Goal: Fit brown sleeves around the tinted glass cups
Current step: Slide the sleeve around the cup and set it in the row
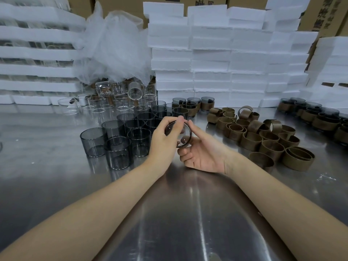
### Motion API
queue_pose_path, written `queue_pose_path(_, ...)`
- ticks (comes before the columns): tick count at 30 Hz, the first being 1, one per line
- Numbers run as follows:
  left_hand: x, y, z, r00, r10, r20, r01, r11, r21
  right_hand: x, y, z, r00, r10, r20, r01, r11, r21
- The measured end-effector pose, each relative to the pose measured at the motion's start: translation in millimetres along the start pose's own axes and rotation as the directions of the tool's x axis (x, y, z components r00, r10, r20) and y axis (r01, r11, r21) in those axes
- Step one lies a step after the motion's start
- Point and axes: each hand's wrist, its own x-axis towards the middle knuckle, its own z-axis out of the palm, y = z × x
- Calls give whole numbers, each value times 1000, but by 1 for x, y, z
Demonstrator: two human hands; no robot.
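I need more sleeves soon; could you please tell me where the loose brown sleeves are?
In the head view, the loose brown sleeves sit on the steel table, right of the right hand.

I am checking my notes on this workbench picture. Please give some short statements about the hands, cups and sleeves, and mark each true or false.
1. Both hands hold one cup above the table. True.
2. Loose brown sleeves lie by the right hand. True.
3. The bare tinted cups stand right of the hands. False: they stand by the left hand.
4. No cup wears a sleeve yet. False: sleeved cups stand behind.
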Motion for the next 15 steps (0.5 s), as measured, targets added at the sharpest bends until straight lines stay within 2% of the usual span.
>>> queue_pose_path(5,-1,1,2,999,-29,-27,27,998,-63,-1,-1,1,999,24,-40,-24,1000,-4)
queue_pose_path(9,-8,0,6,989,-41,146,47,998,-42,-2,-2,-5,999,4,-51,4,988,153)
queue_pose_path(11,-11,-3,6,975,26,221,-35,999,40,-3,-2,-9,999,-4,-33,9,986,165)
queue_pose_path(15,-10,-2,3,971,57,232,-74,995,63,-4,-3,-13,1000,13,-24,-9,989,149)
